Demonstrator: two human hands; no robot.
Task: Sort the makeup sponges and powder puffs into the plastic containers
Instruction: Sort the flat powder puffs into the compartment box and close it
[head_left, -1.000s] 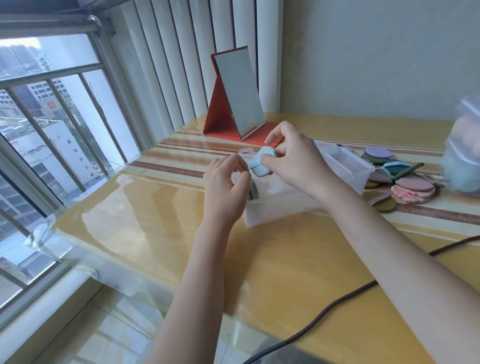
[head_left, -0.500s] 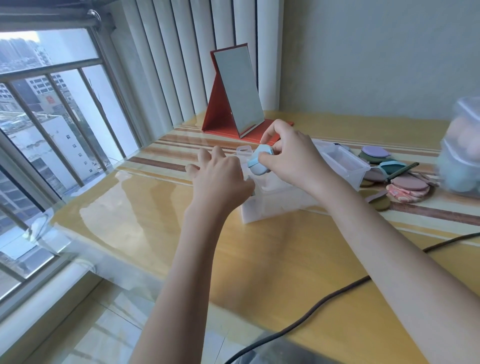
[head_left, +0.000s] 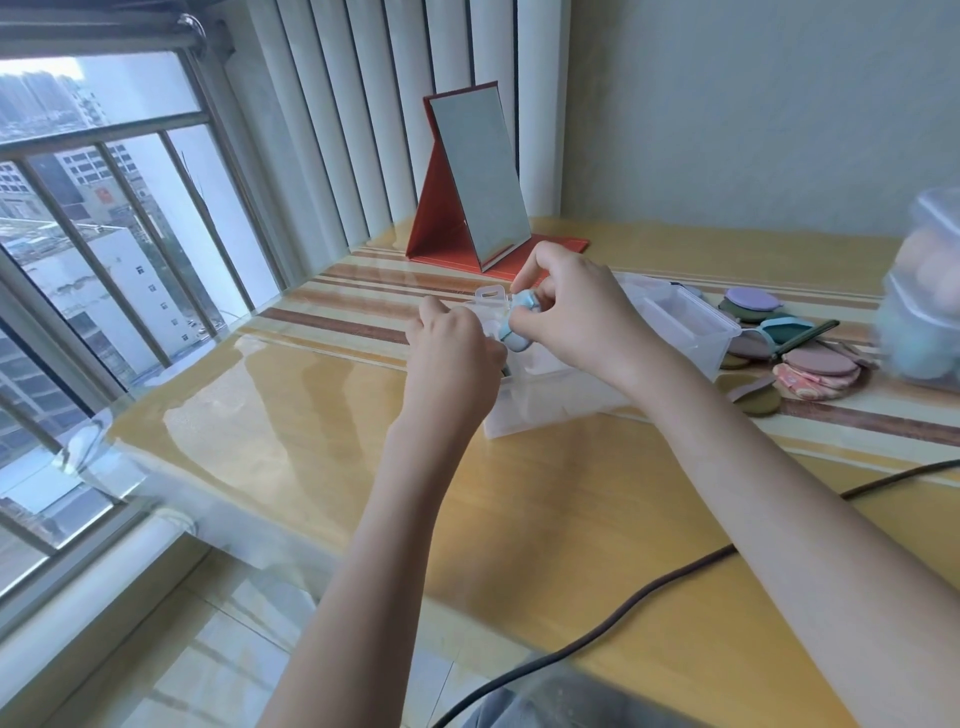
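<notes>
Your right hand (head_left: 576, 317) pinches a pale blue puff (head_left: 521, 306) between thumb and fingers (head_left: 524, 270), just above the near end of the clear container (head_left: 691, 327) on the bench (head_left: 322, 415). Your left hand (head_left: 457, 358) is at the container's near corner, fingers curled; whether they grip anything, you cannot tell. More puffs (head_left: 810, 364) lie heaped right of the container. A tub (head_left: 924, 291) of sponges stands at the far right, a mirror (head_left: 480, 176) behind.

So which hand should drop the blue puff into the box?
Right, probably: the right hand already pinches the light blue puff above the clear plastic container, while the left hand steadies its near end.
</notes>
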